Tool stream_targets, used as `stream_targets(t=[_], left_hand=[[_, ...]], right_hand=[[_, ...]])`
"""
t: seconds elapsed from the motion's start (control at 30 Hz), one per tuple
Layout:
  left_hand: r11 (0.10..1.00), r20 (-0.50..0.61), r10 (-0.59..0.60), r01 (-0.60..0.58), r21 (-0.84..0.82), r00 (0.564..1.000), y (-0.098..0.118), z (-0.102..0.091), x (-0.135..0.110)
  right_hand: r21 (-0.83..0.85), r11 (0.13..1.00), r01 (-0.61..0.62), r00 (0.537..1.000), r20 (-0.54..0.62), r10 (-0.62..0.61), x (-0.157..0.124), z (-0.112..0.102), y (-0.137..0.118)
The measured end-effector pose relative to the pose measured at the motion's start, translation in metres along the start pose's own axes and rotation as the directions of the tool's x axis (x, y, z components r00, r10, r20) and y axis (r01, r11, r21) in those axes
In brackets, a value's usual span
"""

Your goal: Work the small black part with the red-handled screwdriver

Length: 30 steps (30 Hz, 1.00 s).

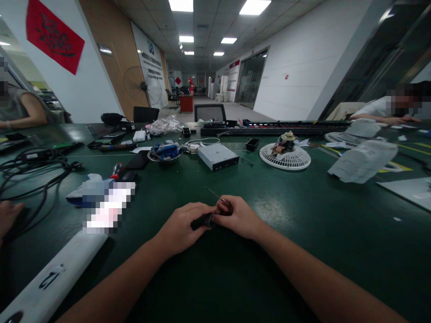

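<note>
Both my hands meet over the dark green table (303,233) near its front middle. My left hand (183,226) is closed round the black handle of a small screwdriver (202,220). My right hand (237,216) is pinched on the same tool where the handle meets the thin metal shaft (213,193), which sticks out up and to the left past my fingers. The tool's tip hangs free above the table and touches nothing.
A grey drive box (217,156), a white fan grille (285,157), a metal bowl of blue parts (164,152), black cables (30,170) and a white fan housing (363,161) lie farther back. A white panel (50,282) lies front left. People sit at both far sides.
</note>
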<state>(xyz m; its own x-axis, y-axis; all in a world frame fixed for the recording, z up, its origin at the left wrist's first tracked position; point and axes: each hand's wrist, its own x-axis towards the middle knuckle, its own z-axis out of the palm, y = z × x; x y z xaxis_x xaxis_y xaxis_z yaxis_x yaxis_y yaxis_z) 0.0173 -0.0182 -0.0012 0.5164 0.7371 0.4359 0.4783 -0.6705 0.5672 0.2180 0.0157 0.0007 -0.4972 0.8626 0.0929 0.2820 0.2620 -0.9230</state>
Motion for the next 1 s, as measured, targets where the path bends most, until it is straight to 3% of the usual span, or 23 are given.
stream_targets(t=[0.13, 0.27, 0.43, 0.6, 0.73, 0.87, 1.0], left_hand=[[1.0, -0.061, 0.008, -0.008, 0.0, 0.998, 0.001, 0.001, 0.002], [0.989, -0.141, -0.117, 0.128, 0.07, 0.983, -0.001, -0.001, 0.002], [0.929, -0.275, -0.308, 0.35, 0.118, 0.911, -0.009, -0.007, 0.002], [0.884, -0.335, -0.417, 0.463, 0.064, 0.845, -0.016, -0.011, 0.003], [0.901, -0.288, -0.403, 0.432, 0.045, 0.869, -0.015, -0.011, 0.003], [0.924, -0.223, -0.354, 0.377, 0.07, 0.908, -0.013, -0.009, 0.002], [0.926, -0.222, -0.343, 0.368, 0.082, 0.913, -0.013, -0.009, 0.002]], right_hand=[[-0.128, 0.992, 0.015, 1.0, -0.023, -0.018, -0.004, 0.007, -0.007], [-0.18, 0.979, 0.093, 0.993, -0.056, -0.105, -0.007, 0.001, -0.011], [-0.441, 0.889, 0.12, 0.975, -0.118, -0.19, -0.004, -0.029, -0.006], [-0.51, 0.849, 0.14, 0.966, -0.117, -0.23, -0.002, -0.046, -0.005], [-0.563, 0.809, 0.166, 0.973, -0.038, -0.226, -0.003, -0.042, -0.007], [-0.628, 0.769, 0.119, 0.98, -0.05, -0.192, -0.004, -0.038, -0.01], [-0.522, 0.851, 0.062, 0.998, 0.015, -0.064, -0.005, -0.04, -0.012]])
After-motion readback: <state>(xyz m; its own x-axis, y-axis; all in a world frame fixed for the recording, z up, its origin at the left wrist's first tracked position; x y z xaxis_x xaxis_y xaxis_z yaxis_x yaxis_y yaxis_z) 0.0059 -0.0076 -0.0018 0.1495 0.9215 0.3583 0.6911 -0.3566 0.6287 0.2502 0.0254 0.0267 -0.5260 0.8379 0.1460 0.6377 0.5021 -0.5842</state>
